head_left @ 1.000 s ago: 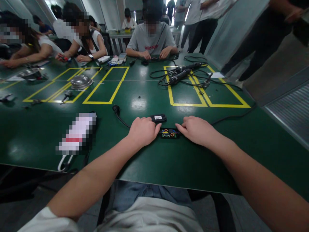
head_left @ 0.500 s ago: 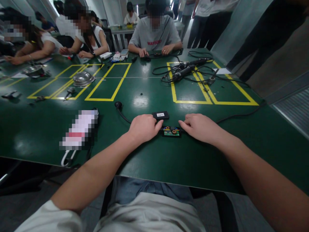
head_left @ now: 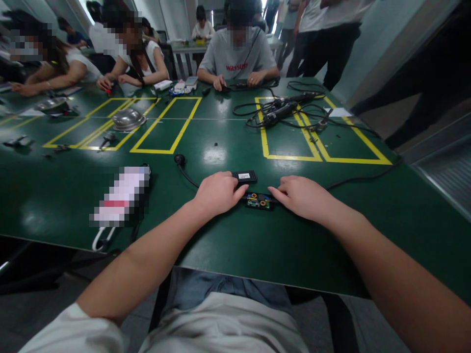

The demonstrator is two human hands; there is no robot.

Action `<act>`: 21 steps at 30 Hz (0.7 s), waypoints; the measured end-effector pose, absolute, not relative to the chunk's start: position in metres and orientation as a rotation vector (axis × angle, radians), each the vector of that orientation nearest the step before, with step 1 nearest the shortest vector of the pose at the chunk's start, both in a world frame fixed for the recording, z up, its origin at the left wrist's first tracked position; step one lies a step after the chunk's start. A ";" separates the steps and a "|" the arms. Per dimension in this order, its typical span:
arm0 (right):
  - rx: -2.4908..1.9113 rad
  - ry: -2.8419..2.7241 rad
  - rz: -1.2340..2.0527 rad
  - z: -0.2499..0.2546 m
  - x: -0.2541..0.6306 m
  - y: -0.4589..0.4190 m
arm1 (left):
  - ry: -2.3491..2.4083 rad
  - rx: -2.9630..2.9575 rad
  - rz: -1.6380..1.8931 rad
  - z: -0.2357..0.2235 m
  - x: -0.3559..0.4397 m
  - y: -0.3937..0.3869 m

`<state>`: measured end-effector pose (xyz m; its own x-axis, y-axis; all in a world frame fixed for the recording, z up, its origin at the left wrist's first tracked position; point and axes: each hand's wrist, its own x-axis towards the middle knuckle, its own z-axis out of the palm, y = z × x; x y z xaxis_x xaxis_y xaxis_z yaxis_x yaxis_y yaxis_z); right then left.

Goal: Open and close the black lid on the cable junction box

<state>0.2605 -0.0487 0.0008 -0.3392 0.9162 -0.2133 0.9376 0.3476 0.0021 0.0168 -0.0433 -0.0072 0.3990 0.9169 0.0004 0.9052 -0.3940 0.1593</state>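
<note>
A small open black case with a green circuit board [head_left: 259, 201] lies on the green table in front of me. Two copper-coloured ring coils and some blue and yellow wires show inside it. My left hand [head_left: 218, 193] is closed at the case's left end, around the black cable [head_left: 187, 177] that runs to a round black plug [head_left: 179, 159]. At the other end, my right hand [head_left: 302, 196] is closed around the cable [head_left: 362, 176] leading off to the right. Both thumbs point at the case; the curled fingers hide the grip. Just behind lies a ribbed black cover [head_left: 246, 176] with a white label.
A phone [head_left: 123, 196] lies left of my forearm. Farther off are a metal bowl [head_left: 128, 119], yellow tape rectangles and a heap of black cables [head_left: 281, 110]. Across the table a person [head_left: 235, 56] handles a black device. More people sit at left or stand at right.
The open case has shifted slightly left and tilted a little, and my right hand has moved slightly left with it. My left hand stays nearly in place.
</note>
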 end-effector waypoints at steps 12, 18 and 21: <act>1.741 2.412 -0.155 0.000 0.258 -0.050 | 1.200 2.491 0.744 -0.026 0.001 -0.025; 1.786 2.408 -0.297 0.001 0.263 -0.044 | 0.812 2.559 0.586 -0.017 0.000 -0.036; 1.724 2.451 -0.257 -0.001 0.261 -0.044 | 0.795 2.601 0.445 -0.017 0.001 -0.036</act>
